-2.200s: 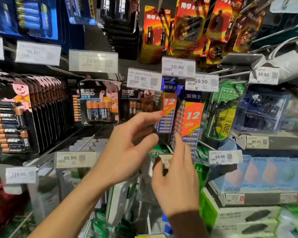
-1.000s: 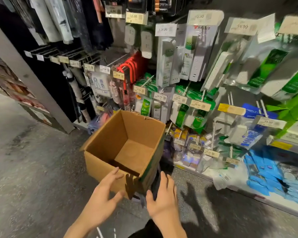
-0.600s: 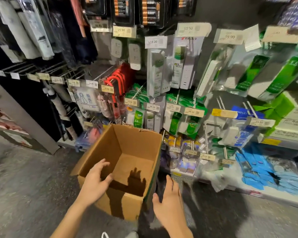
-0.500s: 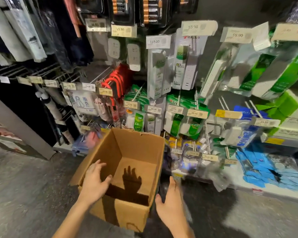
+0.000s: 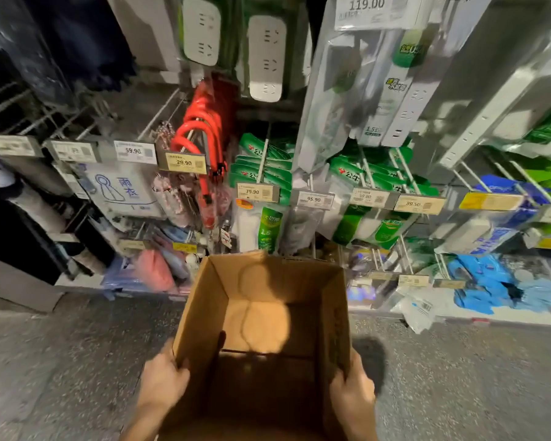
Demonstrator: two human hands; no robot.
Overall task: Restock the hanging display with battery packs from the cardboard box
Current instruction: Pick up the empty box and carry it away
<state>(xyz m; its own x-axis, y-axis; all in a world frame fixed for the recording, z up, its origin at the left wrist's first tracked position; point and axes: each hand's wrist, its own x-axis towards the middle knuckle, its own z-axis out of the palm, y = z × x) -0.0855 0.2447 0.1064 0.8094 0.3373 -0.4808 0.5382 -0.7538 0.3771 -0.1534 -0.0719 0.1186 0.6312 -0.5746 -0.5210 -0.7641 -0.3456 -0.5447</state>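
An open brown cardboard box (image 5: 204, 313) fills the lower middle of the head view, its mouth facing up, with only a bare cardboard bottom showing inside. My left hand (image 5: 161, 381) grips the box's left wall at the rim, fingers curled over the edge. On the opposite side my right hand (image 5: 352, 388) grips the right wall. No battery packs appear in this view.
Hanging display (image 5: 261, 160) ahead holds power strips, green cable packs, red cables (image 5: 201, 132) and price tags. Blue packets (image 5: 490, 284) lie on the low shelf at right. Grey speckled floor (image 5: 77, 361) spreads on both sides of the box.
Both hands went from the battery hooks down to the box, and each now grips a side wall. The box is closer and squarer to me.
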